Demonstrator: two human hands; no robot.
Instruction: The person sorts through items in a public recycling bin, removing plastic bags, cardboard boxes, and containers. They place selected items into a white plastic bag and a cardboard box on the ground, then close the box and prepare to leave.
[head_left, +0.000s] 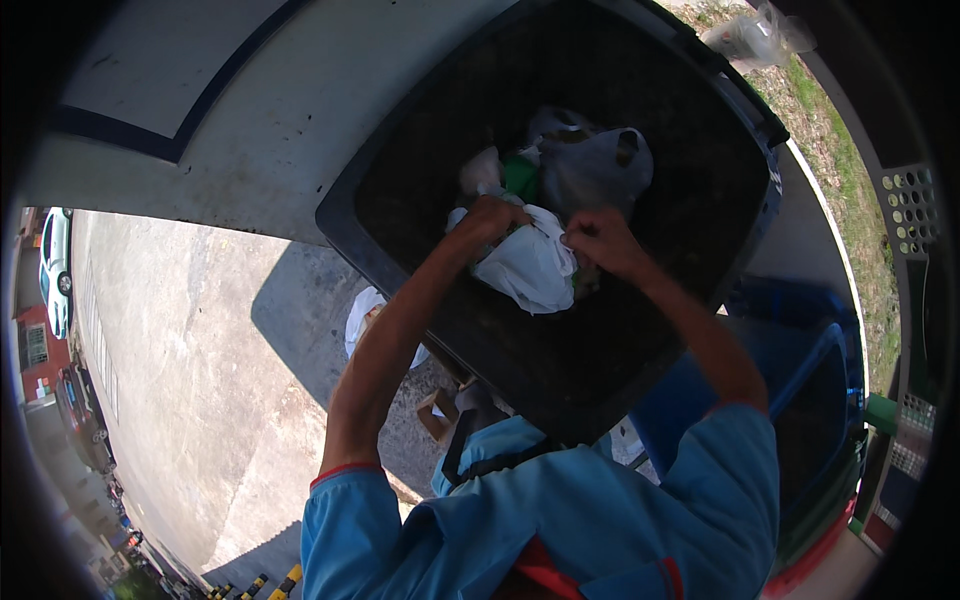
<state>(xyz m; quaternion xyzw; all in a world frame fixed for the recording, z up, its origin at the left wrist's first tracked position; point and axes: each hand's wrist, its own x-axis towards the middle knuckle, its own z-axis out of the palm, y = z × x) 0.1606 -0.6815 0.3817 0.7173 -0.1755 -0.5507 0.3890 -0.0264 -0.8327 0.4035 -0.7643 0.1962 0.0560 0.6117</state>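
Observation:
Both arms reach over the open mouth of a dark plastic wheelie bin (360, 187). A white plastic bag (529, 266) is between my hands. My left hand (495, 217) grips its top from the left side, with the fingers partly hidden. Pinched at the fingertips of my right hand (604, 236) is the bag's right edge. Just beyond, deeper in the bin, lie a pale translucent plastic bag (592, 169) with loop handles, a green item (521, 174) and a pinkish-white bundle (481, 171). What the white bag holds cannot be made out.
On the concrete left of the bin sit another white bag (363, 319) and a cardboard piece (435, 415). A blue bin (675, 397) stands at the right. A pale wall (247, 157) borders the far left side; a clear plastic bag (750, 39) is at top right.

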